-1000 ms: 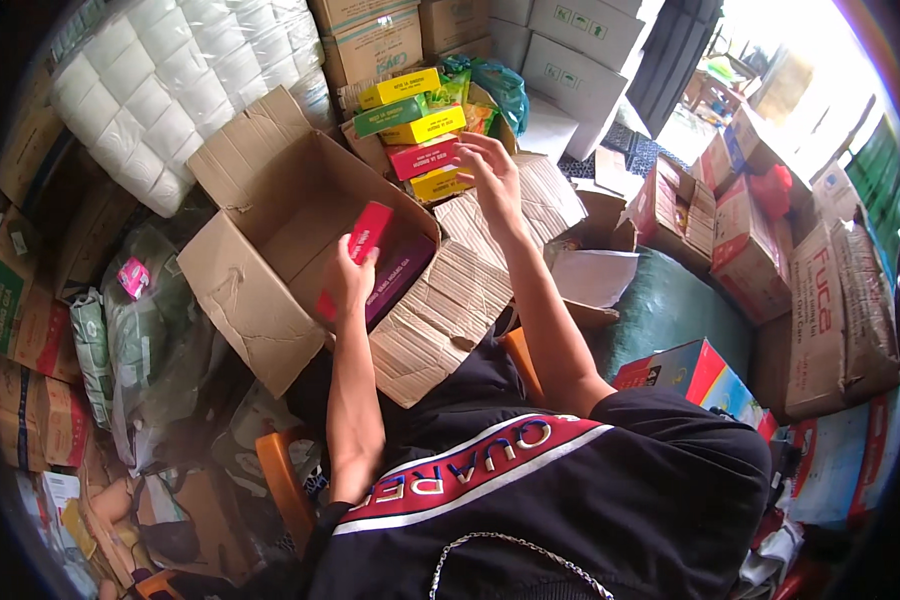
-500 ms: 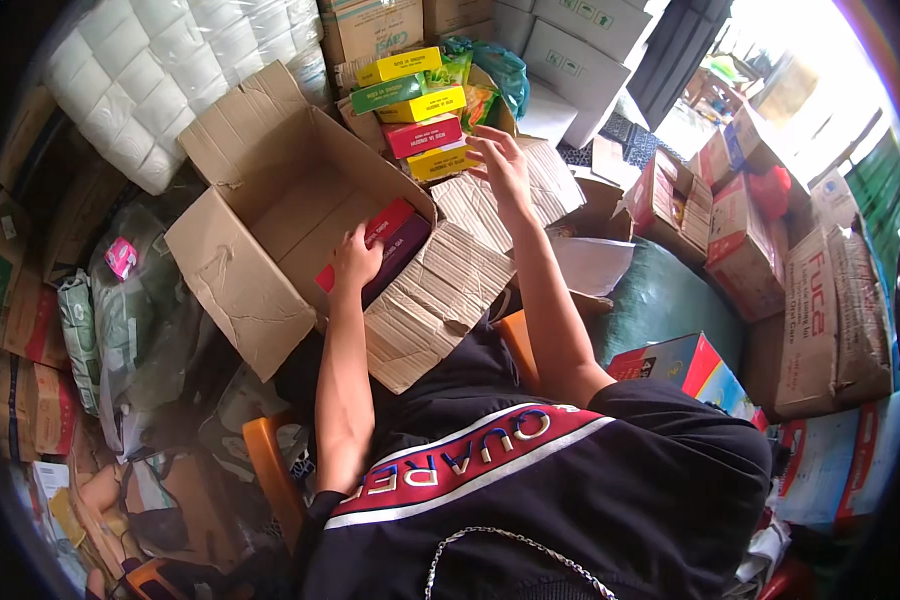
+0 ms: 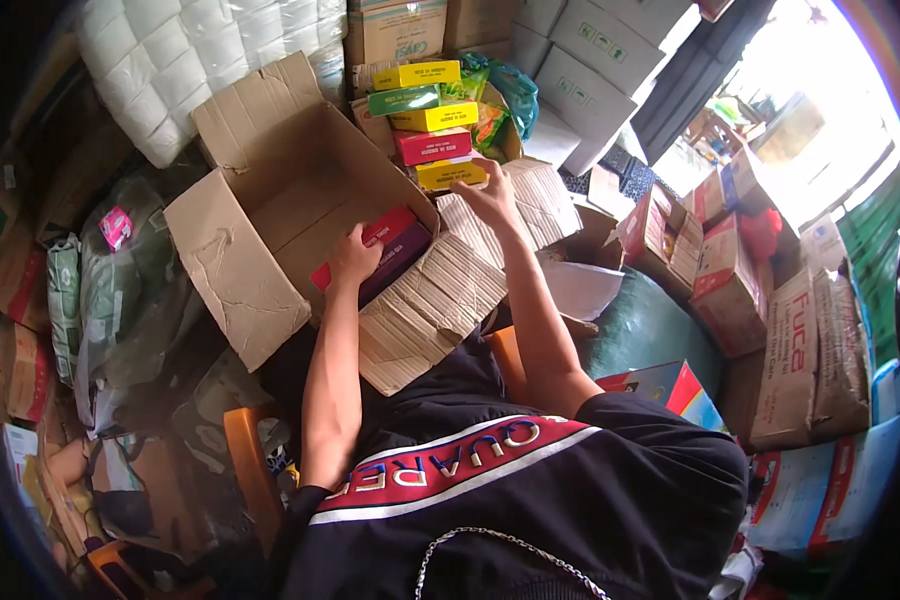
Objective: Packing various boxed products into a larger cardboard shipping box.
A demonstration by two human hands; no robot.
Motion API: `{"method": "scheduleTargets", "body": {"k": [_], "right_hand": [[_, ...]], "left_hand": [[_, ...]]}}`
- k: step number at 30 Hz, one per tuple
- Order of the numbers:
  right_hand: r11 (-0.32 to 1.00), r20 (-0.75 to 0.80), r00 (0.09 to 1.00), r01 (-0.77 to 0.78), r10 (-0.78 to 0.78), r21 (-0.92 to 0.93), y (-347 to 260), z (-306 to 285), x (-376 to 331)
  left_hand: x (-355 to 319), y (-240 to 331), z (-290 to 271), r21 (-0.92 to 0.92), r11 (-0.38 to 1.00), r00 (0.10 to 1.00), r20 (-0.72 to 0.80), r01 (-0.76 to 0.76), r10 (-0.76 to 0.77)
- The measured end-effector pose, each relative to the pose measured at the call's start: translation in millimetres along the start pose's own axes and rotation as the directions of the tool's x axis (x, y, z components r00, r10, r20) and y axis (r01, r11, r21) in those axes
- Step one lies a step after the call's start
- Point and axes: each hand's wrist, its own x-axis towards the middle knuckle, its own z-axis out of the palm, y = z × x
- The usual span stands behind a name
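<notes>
A large open cardboard carton point(image 3: 232, 262) tilts in front of me, its flaps spread. Low inside it, near the front wall, lie a red box point(image 3: 388, 226) and a dark purple box point(image 3: 400, 262) side by side. My left hand point(image 3: 353, 258) reaches into the carton and grips the left end of the red box; its fingertips are partly hidden. My right hand point(image 3: 490, 192) is held above the right flap with its fingers apart and nothing in them. Just beyond it stands a stack of small flat boxes, with a yellow box point(image 3: 444, 174) at the bottom and a red one point(image 3: 432, 146) above.
Behind the stack are colourful packets point(image 3: 487, 125) and a teal plastic bag point(image 3: 515, 98). A white quilted pack point(image 3: 200, 70) rises at the back left. White cartons point(image 3: 595, 75) stand at the back right. Several worn cartons point(image 3: 735, 285) crowd the right side, beyond a green rounded surface point(image 3: 655, 325).
My right hand has lowered and come slightly nearer, its fingers now by the bottom yellow box. The left hand stays at the red box. The whole view has shifted a little.
</notes>
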Motion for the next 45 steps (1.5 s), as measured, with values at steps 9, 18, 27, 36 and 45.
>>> {"method": "scheduleTargets", "body": {"k": [9,18,27,36,45], "right_hand": [[0.945,-0.149,0.976,-0.194,0.159,-0.261,-27.6,57.3,15.2],[0.946,-0.221,0.956,-0.243,0.195,-0.215,-8.7,74.1,6.8],[0.937,-0.219,0.958,-0.24,0.186,-0.255,-14.9,67.5,1.7],[0.927,-0.212,0.959,-0.245,0.189,-0.285,-14.5,61.7,1.7],[0.915,-0.212,0.956,-0.264,0.205,-0.304,-20.4,60.0,3.4]], "left_hand": [[4.4,-15.9,17.0,0.098,0.994,0.999,-0.038,0.036,-0.032],[6.8,-15.0,9.5,0.013,1.0,0.998,0.07,0.005,-0.006],[6.1,-17.9,8.8,-0.015,0.999,0.998,0.052,-0.038,0.039],[2.2,-10.0,5.6,0.055,0.998,0.999,0.017,-0.042,0.041],[2.6,-10.4,0.3,0.036,0.999,0.998,0.063,-0.002,0.0]]}}
